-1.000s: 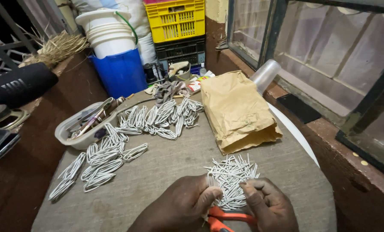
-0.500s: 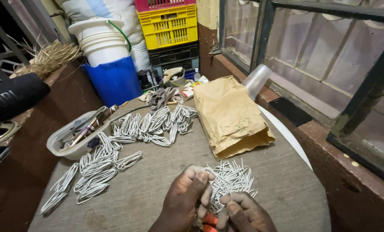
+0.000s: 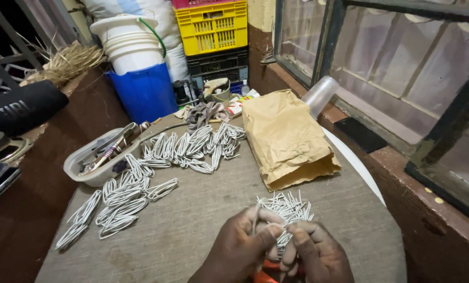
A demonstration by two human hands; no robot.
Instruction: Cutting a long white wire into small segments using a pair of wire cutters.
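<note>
Two hands work at the bench's [image 3: 203, 220] near edge: the left hand [image 3: 242, 243] pinches one short white wire piece [image 3: 255, 217], the right hand [image 3: 314, 254] closes on the loose pile of wire pieces [image 3: 289, 207] just beyond. Seemingly one piece is being separated for bending; next it needs a firm two-handed grip.

Home workshop; stacked crates [image 3: 212, 31], buckets [image 3: 129, 42]

Layout of the table [image 3: 203, 230]

Wire pieces [image 3: 289, 207] lie before the paper bag [image 3: 287, 139]; wire loops [image 3: 155, 167] spread left of it, with the tray [image 3: 87, 167] farther left.
</note>
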